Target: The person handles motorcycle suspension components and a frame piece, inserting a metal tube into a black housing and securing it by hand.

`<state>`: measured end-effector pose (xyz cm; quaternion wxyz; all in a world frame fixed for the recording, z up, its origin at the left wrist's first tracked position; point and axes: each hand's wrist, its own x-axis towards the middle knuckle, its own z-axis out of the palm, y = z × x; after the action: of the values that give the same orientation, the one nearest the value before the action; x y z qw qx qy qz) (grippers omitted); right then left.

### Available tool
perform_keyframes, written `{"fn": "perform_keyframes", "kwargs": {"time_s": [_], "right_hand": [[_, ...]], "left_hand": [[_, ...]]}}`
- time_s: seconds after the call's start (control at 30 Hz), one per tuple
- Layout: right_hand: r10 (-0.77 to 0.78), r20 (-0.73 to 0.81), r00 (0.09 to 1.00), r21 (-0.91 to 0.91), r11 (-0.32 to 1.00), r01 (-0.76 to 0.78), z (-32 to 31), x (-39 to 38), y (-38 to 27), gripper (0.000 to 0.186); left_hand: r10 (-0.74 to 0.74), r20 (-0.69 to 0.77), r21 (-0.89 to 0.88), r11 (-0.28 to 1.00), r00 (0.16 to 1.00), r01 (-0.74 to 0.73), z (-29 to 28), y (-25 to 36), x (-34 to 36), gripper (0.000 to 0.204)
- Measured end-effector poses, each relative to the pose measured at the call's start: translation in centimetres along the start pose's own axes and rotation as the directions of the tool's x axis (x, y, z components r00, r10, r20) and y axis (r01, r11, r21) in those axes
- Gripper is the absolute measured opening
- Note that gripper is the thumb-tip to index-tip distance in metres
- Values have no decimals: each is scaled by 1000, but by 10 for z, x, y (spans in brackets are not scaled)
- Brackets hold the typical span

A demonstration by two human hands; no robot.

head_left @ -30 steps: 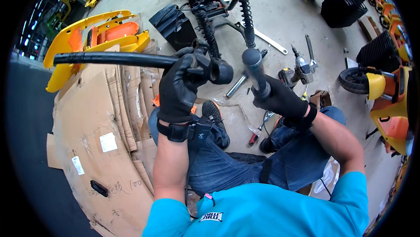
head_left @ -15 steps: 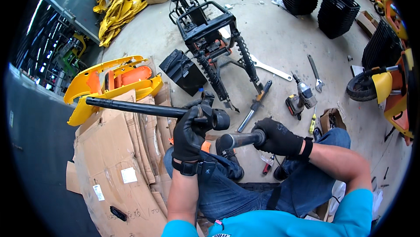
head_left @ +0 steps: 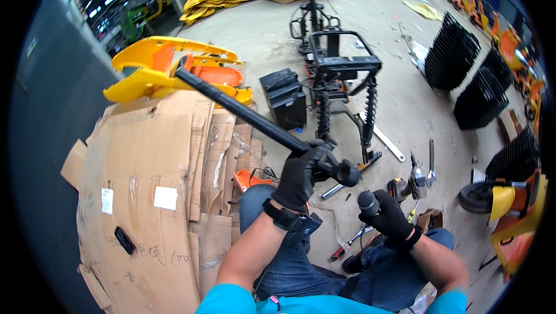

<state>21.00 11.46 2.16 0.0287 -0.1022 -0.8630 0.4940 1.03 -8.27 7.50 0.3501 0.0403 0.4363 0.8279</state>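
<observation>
My left hand (head_left: 298, 178), in a black glove, is closed around a long black metal tube (head_left: 240, 111) near its lower end. The tube slants up to the left, and a clamp-like bracket with a round socket (head_left: 347, 173) sticks out on the right of my fist. My right hand (head_left: 392, 216), also gloved in black, grips a grey cylindrical metal piece with a dark round end (head_left: 368, 201). That end points up toward the socket, with a gap between them; the rest of the piece is hidden by the hand.
A black vehicle frame (head_left: 347, 62) with coil springs stands ahead beside a black box (head_left: 285, 99). Cardboard sheets (head_left: 139, 157) and yellow body panels (head_left: 145, 85) lie left. A cordless power driver (head_left: 416, 178), wrench (head_left: 431, 163) and black baskets (head_left: 452, 53) are right.
My view has turned, shifting the surroundings. The tube has tilted more steeply, its bracket end moving down and right. The grey piece has swung from sideways to pointing up, away from the bracket.
</observation>
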Motion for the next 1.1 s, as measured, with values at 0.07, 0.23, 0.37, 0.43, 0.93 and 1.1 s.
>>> {"fn": "perform_keyframes", "kwargs": {"time_s": [0.07,0.23,0.37,0.43,0.93,1.1], "right_hand": [[30,-12,999,75,997,-29,5,-2,19,47],[77,32,996,139,987,-81,7,10,-1,33],[176,13,984,235,956,-174,10,12,23,28],[177,41,983,202,962,-182,10,19,18,20],[80,-30,996,71,994,-77,5,20,0,36],[137,-38,990,145,981,-130,2,11,1,35]], "left_hand": [[64,80,-9,998,995,-64,-1,0,2,30],[62,53,-118,991,997,-56,-11,-14,11,28],[67,43,-210,976,997,-56,-6,-15,10,26],[68,26,-214,975,997,-61,-10,-11,7,27],[9,-49,-135,991,999,-15,-14,8,0,27],[-15,-27,-97,995,1000,12,-10,6,1,31]]}}
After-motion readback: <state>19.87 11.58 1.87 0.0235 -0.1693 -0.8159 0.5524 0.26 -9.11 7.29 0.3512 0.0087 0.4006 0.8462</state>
